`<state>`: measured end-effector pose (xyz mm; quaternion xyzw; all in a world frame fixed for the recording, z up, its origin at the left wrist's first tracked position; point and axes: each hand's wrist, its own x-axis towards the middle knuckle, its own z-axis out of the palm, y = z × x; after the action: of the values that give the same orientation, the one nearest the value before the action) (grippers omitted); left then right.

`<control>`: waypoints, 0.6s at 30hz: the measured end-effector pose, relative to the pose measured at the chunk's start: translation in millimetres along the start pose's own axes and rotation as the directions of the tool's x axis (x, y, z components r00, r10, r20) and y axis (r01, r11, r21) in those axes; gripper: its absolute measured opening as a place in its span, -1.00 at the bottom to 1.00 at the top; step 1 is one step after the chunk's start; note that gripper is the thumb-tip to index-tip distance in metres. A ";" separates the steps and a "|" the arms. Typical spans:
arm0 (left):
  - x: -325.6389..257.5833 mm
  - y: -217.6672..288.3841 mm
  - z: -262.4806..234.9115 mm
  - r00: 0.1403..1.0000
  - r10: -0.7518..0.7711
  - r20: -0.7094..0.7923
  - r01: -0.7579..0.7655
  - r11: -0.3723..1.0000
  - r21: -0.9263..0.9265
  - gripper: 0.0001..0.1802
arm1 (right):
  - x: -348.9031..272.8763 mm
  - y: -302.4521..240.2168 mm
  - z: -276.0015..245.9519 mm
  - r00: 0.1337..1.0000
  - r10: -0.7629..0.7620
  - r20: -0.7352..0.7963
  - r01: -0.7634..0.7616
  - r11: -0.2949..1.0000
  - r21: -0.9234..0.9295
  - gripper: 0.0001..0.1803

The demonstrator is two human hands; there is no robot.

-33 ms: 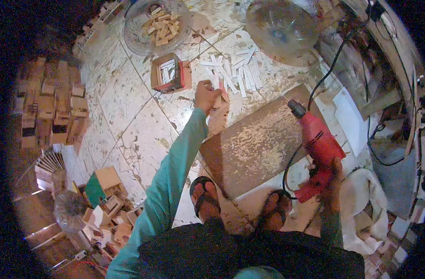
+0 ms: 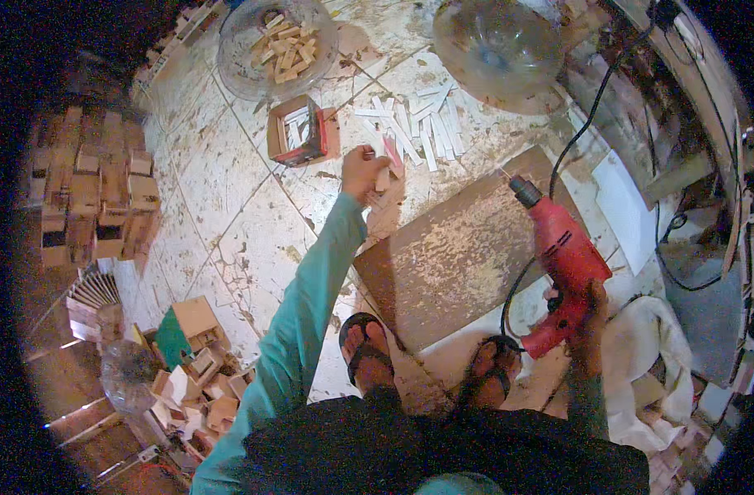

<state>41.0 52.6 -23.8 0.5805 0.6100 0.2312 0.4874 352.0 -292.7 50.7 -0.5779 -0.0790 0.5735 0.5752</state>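
Observation:
My left hand [image 2: 362, 173] reaches out past the board, fingers pinched on a small pale wooden piece [image 2: 383, 180]. Just beyond the fingertips lies a loose pile of thin white strips [image 2: 435, 136], with a reddish patch of light at its near side. My right hand [image 2: 590, 318] is wrapped round the handle of a red corded power drill [image 2: 568, 247]. The drill's thin bit points away from me, above the far right corner of a worn brown board [image 2: 451, 247] on the floor. The right fingers are partly hidden by the drill.
Beyond my left hand stand a red open box [image 2: 299, 132] of strips and a clear basin [image 2: 228, 62] of wooden blocks. Another basin [image 2: 501, 58] is at far right. Stacked wooden boxes [image 2: 88, 181] line the left. The drill's black cord [image 2: 587, 124] runs up the right side.
My left hand has drawn back slightly to the left, and the small wooden piece has come nearer to me with it. The drill has barely moved.

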 end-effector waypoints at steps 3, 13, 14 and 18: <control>0.1 -5.8 -15.5 0.995 -0.059 0.086 0.073 0.981 -0.179 -0.73 | 3.4 21.4 -1.6 0.999 0.045 -0.023 -0.041 0.990 0.133 -0.22; -13.6 -5.7 -13.3 0.984 -0.179 -0.019 0.167 0.946 -0.279 -0.72 | -2.5 44.9 0.1 0.996 0.034 -0.079 -0.016 0.976 0.219 -0.26; -14.1 -4.2 -11.3 0.998 0.051 -0.034 -0.054 0.996 -0.067 -0.71 | 0.6 48.0 1.0 0.997 0.028 -0.067 -0.011 0.970 0.243 -0.26; 2.3 8.0 -7.9 0.811 0.571 0.128 -0.521 0.604 0.604 -0.57 | 9.2 59.2 -5.6 0.997 0.070 -0.041 -0.055 0.954 0.296 -0.27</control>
<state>38.4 58.8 -14.5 0.8543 0.4626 0.1807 0.1536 325.7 -308.2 -1.1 -0.5022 0.0402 0.5819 0.6384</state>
